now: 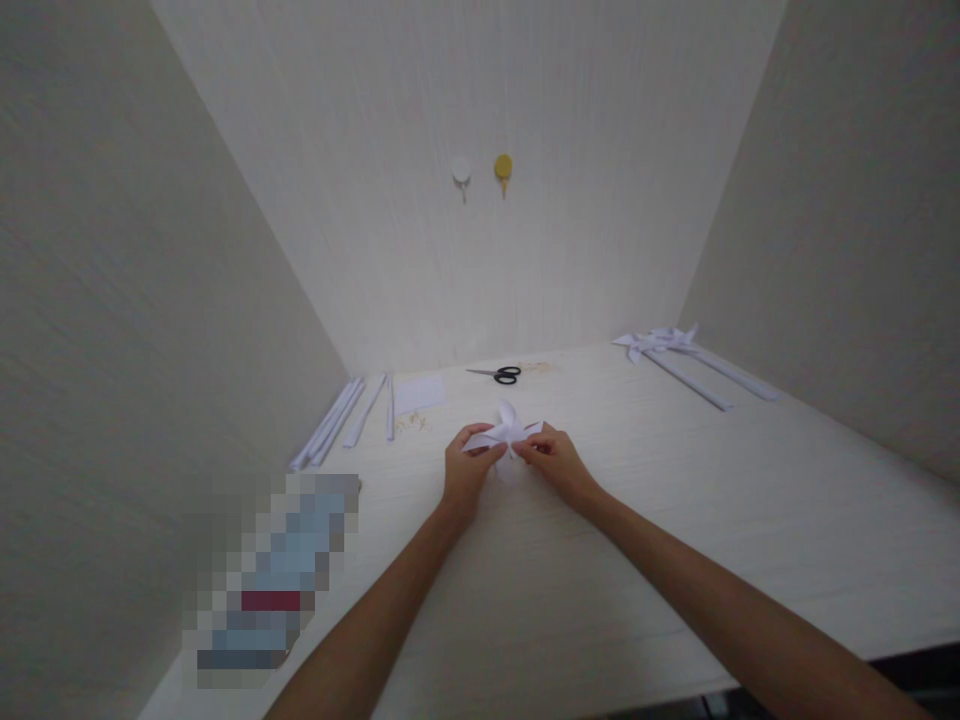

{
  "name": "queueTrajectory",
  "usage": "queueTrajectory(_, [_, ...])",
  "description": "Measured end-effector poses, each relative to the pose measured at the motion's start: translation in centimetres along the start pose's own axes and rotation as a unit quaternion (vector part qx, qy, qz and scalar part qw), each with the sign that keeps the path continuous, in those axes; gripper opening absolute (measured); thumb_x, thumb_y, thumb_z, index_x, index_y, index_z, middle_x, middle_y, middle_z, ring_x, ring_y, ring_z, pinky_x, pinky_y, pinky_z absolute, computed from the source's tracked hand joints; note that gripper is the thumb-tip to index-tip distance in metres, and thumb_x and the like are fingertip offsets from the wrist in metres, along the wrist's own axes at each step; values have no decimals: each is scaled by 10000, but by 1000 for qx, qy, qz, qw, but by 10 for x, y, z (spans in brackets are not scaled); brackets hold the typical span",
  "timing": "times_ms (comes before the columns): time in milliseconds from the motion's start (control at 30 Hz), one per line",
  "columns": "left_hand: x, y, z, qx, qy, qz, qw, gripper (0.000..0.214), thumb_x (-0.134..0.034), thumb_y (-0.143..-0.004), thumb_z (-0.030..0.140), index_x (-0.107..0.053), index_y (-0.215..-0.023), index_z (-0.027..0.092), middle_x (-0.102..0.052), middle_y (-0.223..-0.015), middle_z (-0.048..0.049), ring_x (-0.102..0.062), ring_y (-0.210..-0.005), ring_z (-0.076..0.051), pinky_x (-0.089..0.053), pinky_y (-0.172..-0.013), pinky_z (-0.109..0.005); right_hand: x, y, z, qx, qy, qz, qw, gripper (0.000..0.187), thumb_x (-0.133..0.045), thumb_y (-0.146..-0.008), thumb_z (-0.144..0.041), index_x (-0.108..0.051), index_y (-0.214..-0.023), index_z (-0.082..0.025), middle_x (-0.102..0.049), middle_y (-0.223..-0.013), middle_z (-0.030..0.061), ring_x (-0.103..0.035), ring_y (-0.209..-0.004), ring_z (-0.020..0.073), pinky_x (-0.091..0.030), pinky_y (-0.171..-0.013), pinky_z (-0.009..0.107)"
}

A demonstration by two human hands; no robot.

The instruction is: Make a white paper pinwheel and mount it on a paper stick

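A white paper pinwheel (508,418) with curled blades is held between my two hands, just above the white table. My left hand (466,472) is closed on its left side, with the thumb close to the centre. From the right, my right hand (561,462) pinches the pinwheel near its middle, thumb and index finger pressed together. Whether something small sits between those fingertips is too fine to tell. Beyond the hands lie black-handled scissors (505,376), blades pointing left.
Several rolled paper sticks (334,425) lie at the left, beside a white paper sheet (420,393) and small yellowish bits (412,423). Paper pinwheels on sticks (660,342) rest at the back right. A blurred-out object (285,570) lies front left. Walls enclose three sides; two hooks (503,168) hang behind.
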State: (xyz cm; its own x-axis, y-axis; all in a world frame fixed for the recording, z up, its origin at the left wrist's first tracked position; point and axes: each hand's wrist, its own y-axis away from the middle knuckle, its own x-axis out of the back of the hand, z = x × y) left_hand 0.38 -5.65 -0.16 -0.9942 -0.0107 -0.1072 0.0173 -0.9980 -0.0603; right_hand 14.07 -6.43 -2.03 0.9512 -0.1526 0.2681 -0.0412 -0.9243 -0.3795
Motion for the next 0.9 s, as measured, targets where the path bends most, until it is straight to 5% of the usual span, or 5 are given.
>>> queueTrajectory(900, [1, 3, 2, 3, -8, -15, 1000, 371, -707, -492, 192, -583, -837, 132, -626, -577, 13, -553, -511, -96, -412, -510, -191, -2, 0, 1, 9, 33, -7, 999, 255, -546, -690, -307, -583, -475, -175, -410, -470, -21, -420, -539, 130, -285, -480, 232])
